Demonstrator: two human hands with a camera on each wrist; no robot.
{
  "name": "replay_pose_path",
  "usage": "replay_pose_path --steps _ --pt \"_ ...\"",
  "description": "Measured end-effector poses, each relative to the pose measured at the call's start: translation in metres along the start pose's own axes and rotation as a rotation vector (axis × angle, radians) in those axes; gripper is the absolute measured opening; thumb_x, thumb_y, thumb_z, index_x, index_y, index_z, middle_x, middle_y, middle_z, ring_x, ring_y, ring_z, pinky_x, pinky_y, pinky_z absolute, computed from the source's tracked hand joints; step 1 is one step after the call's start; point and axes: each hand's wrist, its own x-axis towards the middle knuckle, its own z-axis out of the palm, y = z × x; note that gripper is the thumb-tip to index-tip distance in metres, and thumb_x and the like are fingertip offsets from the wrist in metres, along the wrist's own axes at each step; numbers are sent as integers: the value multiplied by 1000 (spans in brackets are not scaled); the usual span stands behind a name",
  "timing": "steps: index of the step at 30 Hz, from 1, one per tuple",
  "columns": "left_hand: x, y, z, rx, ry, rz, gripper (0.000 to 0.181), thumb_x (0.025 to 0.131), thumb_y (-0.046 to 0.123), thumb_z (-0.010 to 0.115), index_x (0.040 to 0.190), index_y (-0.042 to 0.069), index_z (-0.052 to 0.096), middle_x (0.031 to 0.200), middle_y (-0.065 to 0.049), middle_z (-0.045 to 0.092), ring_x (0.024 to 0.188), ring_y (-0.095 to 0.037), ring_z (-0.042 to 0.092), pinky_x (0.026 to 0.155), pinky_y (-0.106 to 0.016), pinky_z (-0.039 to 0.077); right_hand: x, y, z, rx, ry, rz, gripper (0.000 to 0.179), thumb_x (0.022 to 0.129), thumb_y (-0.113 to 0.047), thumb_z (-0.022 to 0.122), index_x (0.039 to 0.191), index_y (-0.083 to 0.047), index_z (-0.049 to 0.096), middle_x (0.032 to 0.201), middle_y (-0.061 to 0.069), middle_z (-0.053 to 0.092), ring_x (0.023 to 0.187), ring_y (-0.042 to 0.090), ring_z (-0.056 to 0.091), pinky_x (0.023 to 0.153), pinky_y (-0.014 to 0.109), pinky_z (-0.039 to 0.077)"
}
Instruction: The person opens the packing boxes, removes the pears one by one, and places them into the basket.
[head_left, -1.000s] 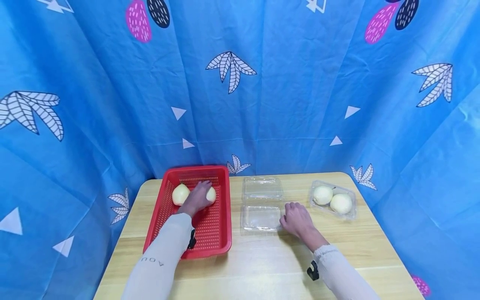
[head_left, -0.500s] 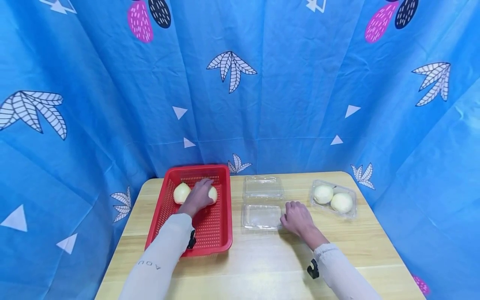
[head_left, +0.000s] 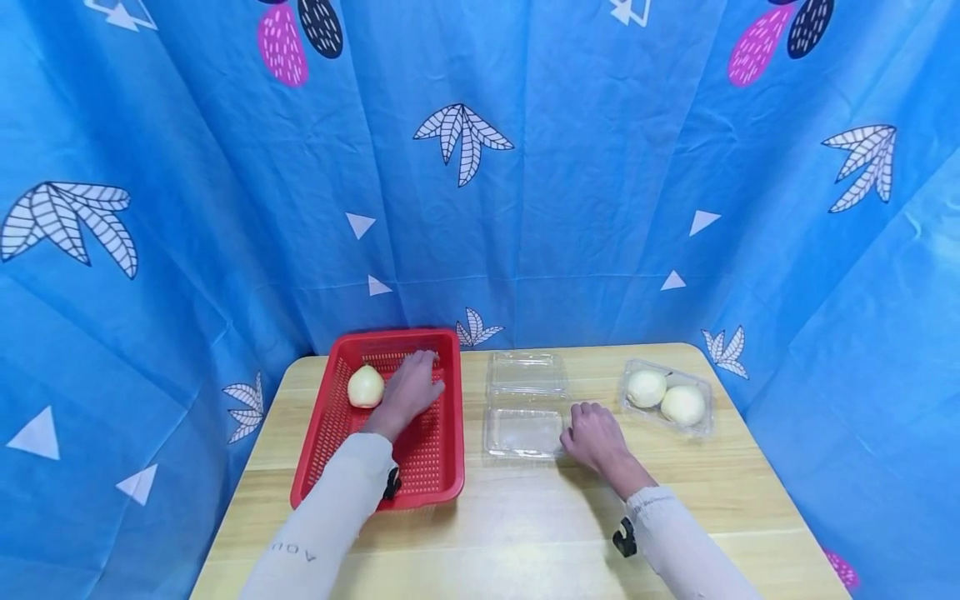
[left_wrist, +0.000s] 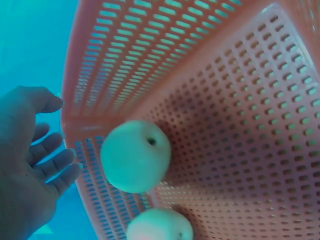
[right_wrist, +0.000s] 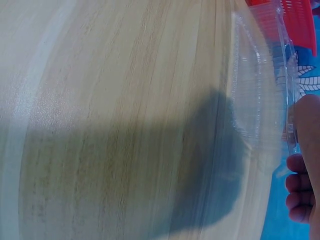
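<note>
My left hand (head_left: 412, 387) is over the red plastic basket (head_left: 452, 475), fingers loosely curved and holding nothing. In the left wrist view this hand (left_wrist: 30, 160) shows a gap between it and a pale yellow pear (left_wrist: 135, 156); a second pear (left_wrist: 160, 225) lies beside that one. From the head only one basket pear (head_left: 366, 387) shows, as the hand covers the other. At the right edge of an opened clear plastic box (head_left: 525, 433), my right hand (head_left: 597, 437) grips the rim between thumb and curled fingers. The box rim (right_wrist: 291, 100) also shows in the right wrist view.
A clear box (head_left: 703, 427) holding two pears (head_left: 683, 405) stands at the right of the wooden table (head_left: 525, 533). The opened box's lid (head_left: 527, 372) lies back toward the blue patterned curtain (head_left: 480, 242), which surrounds the table.
My left hand has shifted slightly up and right in the basket, so the pear partly seen under it is now covered. The right hand stays at the box.
</note>
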Motion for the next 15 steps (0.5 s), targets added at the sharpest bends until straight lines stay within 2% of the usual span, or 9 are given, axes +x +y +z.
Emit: replay_pose_path --steps 7,10,15 --pt "-3 20 4 45 37 59 33 95 25 70 121 7 61 107 -10 65 98 -25 61 93 -43 60 0 1 2 -4 26 -5 21 86 -22 69 81 -4 59 75 10 59 71 27 55 70 40 53" --pt "-4 29 6 73 44 84 22 98 24 65 111 8 60 100 -10 64 94 -25 60 89 -41 59 -1 1 2 4 20 -1 21 85 -21 70 81 -4 59 75 10 59 71 27 56 71 41 53" --pt "-9 46 11 142 22 130 20 100 25 62 110 7 61 99 -9 65 95 -23 60 86 -38 59 -1 0 0 3 -19 8 22 87 -22 70 85 -3 61 77 10 60 73 26 56 72 40 54"
